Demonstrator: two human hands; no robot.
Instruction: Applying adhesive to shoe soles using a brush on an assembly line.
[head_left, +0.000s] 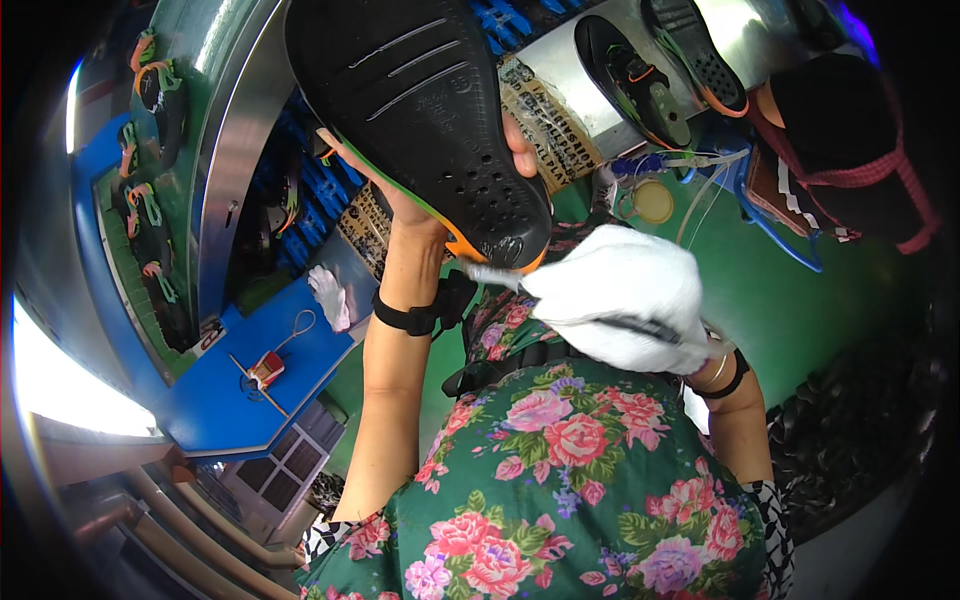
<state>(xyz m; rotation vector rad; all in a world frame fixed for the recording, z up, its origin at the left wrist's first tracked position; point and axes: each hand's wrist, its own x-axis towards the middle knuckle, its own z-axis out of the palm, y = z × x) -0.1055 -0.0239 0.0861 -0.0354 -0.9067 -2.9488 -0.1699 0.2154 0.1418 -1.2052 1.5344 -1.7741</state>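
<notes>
The black shoe (pixel 420 110) nearest my lens sits in my left grip (pixel 408 208), clasped sole-up — presumably to present its heel to my white-gloved right grip (pixel 625 295), closed around a slim, blurred tool (pixel 495 276) — contact there, I can't tell.

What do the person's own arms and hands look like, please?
The left hand is ungloved, with a black strap at the wrist. The right hand wears a white glove; beyond its cuff are a thin bracelet and black band. Black-and-white patterned sleeves show on both upper arms.
</notes>
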